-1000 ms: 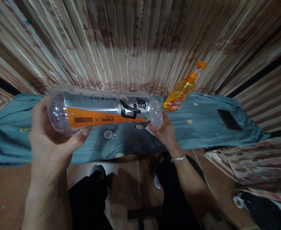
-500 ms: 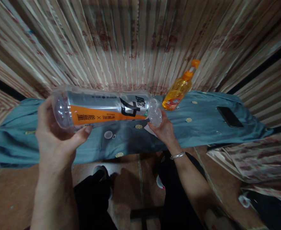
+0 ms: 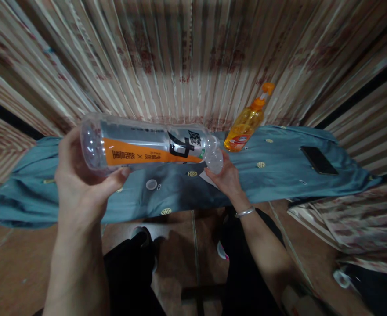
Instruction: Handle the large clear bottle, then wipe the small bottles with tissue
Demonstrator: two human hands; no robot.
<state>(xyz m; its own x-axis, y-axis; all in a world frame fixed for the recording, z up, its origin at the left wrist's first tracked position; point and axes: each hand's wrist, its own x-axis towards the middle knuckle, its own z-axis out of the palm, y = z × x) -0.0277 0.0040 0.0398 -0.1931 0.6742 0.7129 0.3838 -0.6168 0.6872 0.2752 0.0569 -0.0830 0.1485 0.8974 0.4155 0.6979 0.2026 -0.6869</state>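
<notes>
A large clear plastic drink bottle [image 3: 140, 145] with a grey and orange label lies almost level in the air above the cloth. My left hand [image 3: 81, 175] wraps around its base end, at the left. The bottle's neck points right and meets a small clear plastic container [image 3: 215, 160]; whether the mouth goes inside it I cannot tell. My right hand [image 3: 228, 175], with a silver bangle at the wrist, closes around that small container. Below lies a pale round disc [image 3: 151, 184] on the cloth, and a white flat piece [image 3: 209, 178] shows beside my right hand.
An orange pump bottle [image 3: 244, 125] stands on the blue-green cloth [image 3: 186, 199] behind my right hand. A black phone [image 3: 318, 160] lies at the right. Pleated curtain [image 3: 167, 57] hangs behind the narrow table, and tiled floor is below.
The bottle's base and my left hand have shifted slightly right and the base sits a little higher in view. My right hand stays at the small container.
</notes>
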